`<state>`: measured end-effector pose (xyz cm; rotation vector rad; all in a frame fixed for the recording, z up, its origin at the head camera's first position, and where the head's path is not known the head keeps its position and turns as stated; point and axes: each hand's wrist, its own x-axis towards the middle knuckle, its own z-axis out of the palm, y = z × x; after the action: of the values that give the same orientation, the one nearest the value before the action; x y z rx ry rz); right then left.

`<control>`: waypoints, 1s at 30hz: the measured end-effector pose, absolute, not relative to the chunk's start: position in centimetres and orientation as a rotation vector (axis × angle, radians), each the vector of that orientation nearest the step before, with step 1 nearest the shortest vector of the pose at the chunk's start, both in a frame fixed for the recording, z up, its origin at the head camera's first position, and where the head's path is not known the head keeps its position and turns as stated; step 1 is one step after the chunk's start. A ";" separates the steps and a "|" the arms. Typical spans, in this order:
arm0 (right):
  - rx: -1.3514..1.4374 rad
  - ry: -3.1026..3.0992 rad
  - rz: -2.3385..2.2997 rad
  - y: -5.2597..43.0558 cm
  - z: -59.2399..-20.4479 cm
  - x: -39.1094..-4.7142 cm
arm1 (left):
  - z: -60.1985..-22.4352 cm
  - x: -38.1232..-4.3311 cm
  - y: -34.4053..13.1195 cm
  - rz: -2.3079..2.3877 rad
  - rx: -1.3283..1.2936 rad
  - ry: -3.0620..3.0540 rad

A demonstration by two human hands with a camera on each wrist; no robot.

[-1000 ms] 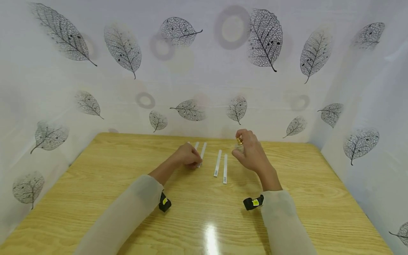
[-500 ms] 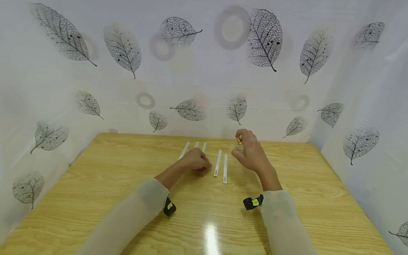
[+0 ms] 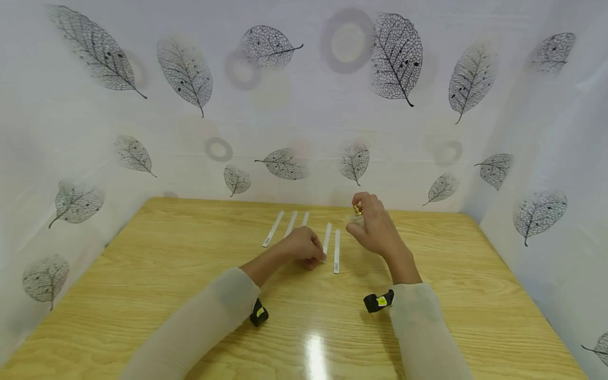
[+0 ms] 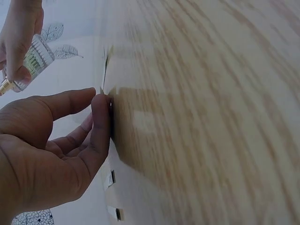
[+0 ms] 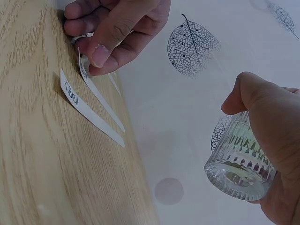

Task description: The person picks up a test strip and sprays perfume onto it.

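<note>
My left hand [image 3: 305,247] is at the near end of a white paper perfume test strip [image 3: 328,236], its thumb and a fingertip pinching that end. Another printed test strip [image 5: 91,111] lies just to the right, its labelled end curling up off the wood. Raised above the table, my right hand [image 3: 376,227] grips a ribbed clear glass perfume bottle [image 5: 240,161] with a gold spray top [image 3: 358,210]. The index finger bends over that top. Inside the bottle some pale greenish colour shows.
Three more paper strips [image 3: 274,228] lie in a slanted row left of centre, two partly behind my left hand. The wood-grain table [image 3: 190,295] ends at a pale leaf-printed curtain [image 3: 304,116]. Black cameras [image 3: 378,301] sit at both wrists.
My left hand has moved rightward from the strips on the left to the strip right of centre, uncovering the leftmost one. My right hand stays in place with the perfume bottle.
</note>
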<state>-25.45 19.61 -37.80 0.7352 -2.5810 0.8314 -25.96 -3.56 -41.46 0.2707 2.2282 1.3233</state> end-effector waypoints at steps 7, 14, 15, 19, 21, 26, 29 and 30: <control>0.721 -2.602 0.817 19.7 -37.9 -25.4 | -41.4 -25.6 -2.9 1.348 0.253 2.251; 0.708 -2.619 0.822 19.6 -37.9 -25.4 | -41.4 -25.3 -2.8 1.372 0.233 2.267; 0.707 -2.619 0.824 19.6 -37.9 -25.4 | -41.4 -25.3 -2.7 1.374 0.229 2.277; 0.704 -2.614 0.830 19.5 -37.9 -25.4 | -41.6 -25.3 -2.5 1.365 0.208 2.329; 0.705 -2.609 0.827 19.6 -37.9 -25.4 | -41.7 -25.3 -2.4 1.351 0.199 2.355; 0.715 -2.597 0.824 19.6 -38.0 -25.4 | -41.6 -25.1 -2.2 1.341 0.189 2.381; 0.718 -2.598 0.818 19.6 -38.0 -25.4 | -41.5 -25.0 -2.2 1.354 0.193 2.372; 0.717 -2.599 0.818 19.6 -38.0 -25.4 | -41.4 -25.0 -2.2 1.357 0.193 2.370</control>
<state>-25.44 19.61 -38.01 0.7170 -2.5985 0.8175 -24.95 -2.24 -41.42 0.1934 2.3700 1.3573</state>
